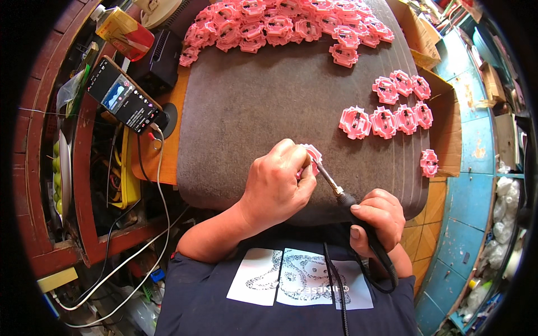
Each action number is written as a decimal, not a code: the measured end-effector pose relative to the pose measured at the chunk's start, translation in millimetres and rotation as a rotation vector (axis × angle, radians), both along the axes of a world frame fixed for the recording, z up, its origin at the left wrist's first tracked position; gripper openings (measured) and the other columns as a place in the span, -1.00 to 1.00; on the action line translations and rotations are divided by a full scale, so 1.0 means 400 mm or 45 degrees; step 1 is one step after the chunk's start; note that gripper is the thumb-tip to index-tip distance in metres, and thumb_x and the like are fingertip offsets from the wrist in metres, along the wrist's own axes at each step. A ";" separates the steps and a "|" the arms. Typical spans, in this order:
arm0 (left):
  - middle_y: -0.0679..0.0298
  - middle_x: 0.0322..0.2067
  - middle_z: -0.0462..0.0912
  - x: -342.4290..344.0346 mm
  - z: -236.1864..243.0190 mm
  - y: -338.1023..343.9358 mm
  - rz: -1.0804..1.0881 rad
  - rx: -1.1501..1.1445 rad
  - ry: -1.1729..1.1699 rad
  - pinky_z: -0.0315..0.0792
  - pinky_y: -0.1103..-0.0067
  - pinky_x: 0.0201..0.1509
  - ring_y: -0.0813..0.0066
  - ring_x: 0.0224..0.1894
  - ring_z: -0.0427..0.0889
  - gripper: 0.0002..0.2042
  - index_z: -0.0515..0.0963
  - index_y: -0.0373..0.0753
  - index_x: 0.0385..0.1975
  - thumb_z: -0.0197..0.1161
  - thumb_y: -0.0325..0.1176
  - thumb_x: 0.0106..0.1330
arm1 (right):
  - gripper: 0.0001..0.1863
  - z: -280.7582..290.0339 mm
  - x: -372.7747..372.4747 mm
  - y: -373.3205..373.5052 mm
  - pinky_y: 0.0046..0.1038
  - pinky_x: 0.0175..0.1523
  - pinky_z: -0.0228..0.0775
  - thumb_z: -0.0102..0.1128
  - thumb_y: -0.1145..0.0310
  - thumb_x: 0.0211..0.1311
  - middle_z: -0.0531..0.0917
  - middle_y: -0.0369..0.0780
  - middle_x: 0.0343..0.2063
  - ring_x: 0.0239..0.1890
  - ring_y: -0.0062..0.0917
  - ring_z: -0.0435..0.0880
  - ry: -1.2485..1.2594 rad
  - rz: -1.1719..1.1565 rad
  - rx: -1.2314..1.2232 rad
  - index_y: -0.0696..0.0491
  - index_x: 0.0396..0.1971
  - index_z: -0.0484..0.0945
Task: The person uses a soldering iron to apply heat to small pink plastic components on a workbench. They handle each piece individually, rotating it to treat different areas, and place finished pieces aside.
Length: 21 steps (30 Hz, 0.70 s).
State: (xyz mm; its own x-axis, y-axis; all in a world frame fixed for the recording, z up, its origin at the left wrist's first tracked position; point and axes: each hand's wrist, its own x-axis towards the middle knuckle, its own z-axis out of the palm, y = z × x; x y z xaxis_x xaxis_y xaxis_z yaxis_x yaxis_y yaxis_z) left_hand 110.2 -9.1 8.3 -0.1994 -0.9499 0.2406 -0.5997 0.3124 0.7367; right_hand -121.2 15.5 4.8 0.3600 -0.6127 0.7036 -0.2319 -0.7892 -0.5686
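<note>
My left hand [278, 179] is closed on a pink plastic part [311, 154] near the front middle of the dark table; the fingers cover most of it. In my right hand [380, 219] is a soldering iron [347, 199] with a black handle and a metal shaft. Its shaft points up and left, and the tip reaches the pink part, where the exact contact is hidden. A black cord [385, 274] loops down from the handle over my dark shirt.
On the brown-grey table [241, 101], pink parts with dark inserts form a big heap [280, 25] at the back and short rows [384, 122] at the right. A phone [120, 92] on a stand, a bottle [124, 33] and cables are at left. Cardboard boxes [448, 123] border the right side.
</note>
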 end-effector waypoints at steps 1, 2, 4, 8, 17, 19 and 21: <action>0.12 -0.36 0.58 0.000 0.002 0.000 -0.001 0.004 -0.007 0.55 0.26 -0.34 0.05 -0.41 0.66 -0.92 0.60 -0.23 -0.30 0.35 -0.47 0.26 | -0.70 -0.001 0.000 0.001 -0.34 -0.48 0.40 0.43 0.33 0.27 0.62 -0.19 -0.52 -0.60 -0.36 0.56 0.003 0.001 0.003 0.20 -0.14 0.60; 0.13 -0.36 0.59 0.000 0.005 -0.001 -0.002 0.007 -0.015 0.55 0.26 -0.34 0.05 -0.41 0.66 -0.92 0.60 -0.23 -0.30 0.35 -0.47 0.26 | -0.70 -0.002 0.000 0.001 -0.34 -0.49 0.39 0.43 0.34 0.26 0.62 -0.19 -0.52 -0.60 -0.36 0.56 0.005 0.002 0.006 0.20 -0.15 0.60; 0.13 -0.36 0.59 0.000 0.005 -0.001 -0.005 0.015 -0.014 0.55 0.26 -0.34 0.06 -0.41 0.67 -0.93 0.60 -0.23 -0.30 0.35 -0.47 0.26 | -0.71 0.000 0.000 0.002 -0.34 -0.49 0.39 0.43 0.35 0.25 0.62 -0.19 -0.53 -0.61 -0.36 0.55 0.007 0.003 0.012 0.20 -0.16 0.60; 0.14 -0.35 0.59 -0.001 0.006 -0.001 -0.004 0.033 0.011 0.55 0.28 -0.35 0.08 -0.43 0.67 -0.93 0.60 -0.23 -0.31 0.35 -0.48 0.26 | -0.72 0.003 0.003 0.000 -0.34 -0.50 0.37 0.42 0.36 0.24 0.60 -0.19 -0.55 -0.63 -0.36 0.54 -0.005 0.013 0.019 0.21 -0.18 0.61; 0.14 -0.36 0.59 -0.002 0.013 0.000 0.000 0.019 0.002 0.56 0.29 -0.36 0.09 -0.44 0.67 -0.93 0.60 -0.24 -0.32 0.35 -0.49 0.26 | -0.73 -0.002 0.004 -0.003 -0.34 -0.52 0.35 0.41 0.36 0.26 0.58 -0.20 -0.58 -0.64 -0.37 0.53 -0.011 -0.019 0.001 0.22 -0.19 0.60; 0.14 -0.36 0.59 0.000 0.011 0.000 -0.001 0.014 -0.001 0.56 0.28 -0.35 0.08 -0.43 0.67 -0.93 0.60 -0.24 -0.32 0.35 -0.48 0.26 | -0.73 0.002 0.004 -0.004 -0.34 -0.52 0.35 0.41 0.37 0.25 0.58 -0.20 -0.59 -0.65 -0.37 0.53 -0.020 -0.003 0.009 0.22 -0.19 0.60; 0.14 -0.37 0.59 0.001 0.009 -0.001 -0.007 0.015 -0.017 0.56 0.27 -0.34 0.07 -0.43 0.67 -0.93 0.60 -0.23 -0.32 0.35 -0.48 0.26 | -0.74 0.001 0.004 -0.004 -0.33 -0.52 0.35 0.41 0.38 0.24 0.59 -0.20 -0.59 -0.65 -0.37 0.53 -0.021 0.006 0.012 0.22 -0.19 0.59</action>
State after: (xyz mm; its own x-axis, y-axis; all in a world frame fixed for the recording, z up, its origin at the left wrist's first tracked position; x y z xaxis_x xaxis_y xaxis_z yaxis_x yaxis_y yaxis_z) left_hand 110.6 -9.7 11.8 -0.2078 -0.9516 0.2263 -0.6079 0.3069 0.7323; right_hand -119.6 14.0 5.3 0.3512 -0.6179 0.7035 -0.2191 -0.7847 -0.5798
